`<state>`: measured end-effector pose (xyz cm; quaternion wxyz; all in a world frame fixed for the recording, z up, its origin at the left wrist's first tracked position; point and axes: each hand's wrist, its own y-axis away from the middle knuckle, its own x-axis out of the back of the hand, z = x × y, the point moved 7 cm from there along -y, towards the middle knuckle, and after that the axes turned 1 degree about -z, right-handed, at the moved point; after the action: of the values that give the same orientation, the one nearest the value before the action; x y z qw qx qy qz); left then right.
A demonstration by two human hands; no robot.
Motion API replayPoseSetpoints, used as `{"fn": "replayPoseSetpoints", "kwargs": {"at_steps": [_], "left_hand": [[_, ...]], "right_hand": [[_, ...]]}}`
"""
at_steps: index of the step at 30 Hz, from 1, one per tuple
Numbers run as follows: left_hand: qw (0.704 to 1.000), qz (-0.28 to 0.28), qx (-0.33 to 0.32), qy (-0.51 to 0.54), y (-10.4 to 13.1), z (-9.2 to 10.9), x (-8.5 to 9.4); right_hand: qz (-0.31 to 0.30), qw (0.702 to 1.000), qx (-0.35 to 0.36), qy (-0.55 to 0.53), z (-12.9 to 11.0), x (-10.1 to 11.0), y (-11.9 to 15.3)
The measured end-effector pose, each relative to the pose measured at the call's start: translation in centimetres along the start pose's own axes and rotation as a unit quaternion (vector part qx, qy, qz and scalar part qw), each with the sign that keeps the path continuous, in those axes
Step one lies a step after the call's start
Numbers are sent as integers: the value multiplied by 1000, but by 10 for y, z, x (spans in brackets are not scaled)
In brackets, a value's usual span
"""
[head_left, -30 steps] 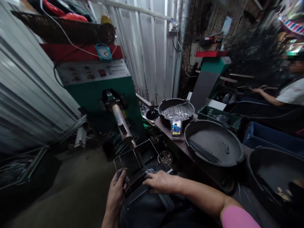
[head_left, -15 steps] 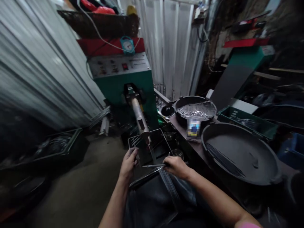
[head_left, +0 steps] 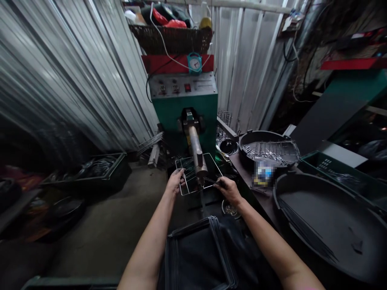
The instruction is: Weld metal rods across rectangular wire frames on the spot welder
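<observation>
The left hand [head_left: 174, 183] pinched a frame [head_left: 216, 164] at the arm [head_left: 196, 147]; the right hand [head_left: 230, 190] gripped a dark rod [head_left: 211, 181] beside it. More frames [head_left: 222, 255] lay stacked; what remained was unclear.

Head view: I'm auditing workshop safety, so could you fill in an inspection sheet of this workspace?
Surface: bench at right bears round black pans; the nearer pan holds dark rods.
Work items: wire frame by the tip of the green machine's arm; stack of wire frames on the lap.
Clutter: heaped basket atop the machine; tangled metal pieces in the left crate.
Hands: left hand grips the wire frame; right hand holds a thin dark piece.
Cables: white cable drapes across the machine's red top.
Surroundings: corrugated metal wall; dim lighting.
</observation>
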<state>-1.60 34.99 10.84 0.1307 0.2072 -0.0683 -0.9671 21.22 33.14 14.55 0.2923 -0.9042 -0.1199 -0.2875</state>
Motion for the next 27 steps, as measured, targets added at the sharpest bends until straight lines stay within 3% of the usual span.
{"fn": "replayPoseSetpoints", "kwargs": {"at_steps": [12, 14, 17, 20, 23, 27], "left_hand": [[999, 42, 19, 0, -9, -5, 11], [999, 39, 27, -11, -4, -3, 11], [998, 26, 48, -32, -1, -3, 10], [998, 25, 54, -33, -4, -4, 11], [997, 46, 49, -23, -6, -6, 14], [995, 74, 55, -32, -5, -7, 17]], "right_hand": [[-29, 999, 2, 39, -5, -5, -17], [6, 999, -1, 31, -7, 2, -6], [115, 991, -60, -14, 7, 15, 34], [194, 955, -214, -64, 46, 8, 94], [234, 909, -310, -149, 82, -13, 150], [263, 793, -444, -324, 120, -37, 192]]}}
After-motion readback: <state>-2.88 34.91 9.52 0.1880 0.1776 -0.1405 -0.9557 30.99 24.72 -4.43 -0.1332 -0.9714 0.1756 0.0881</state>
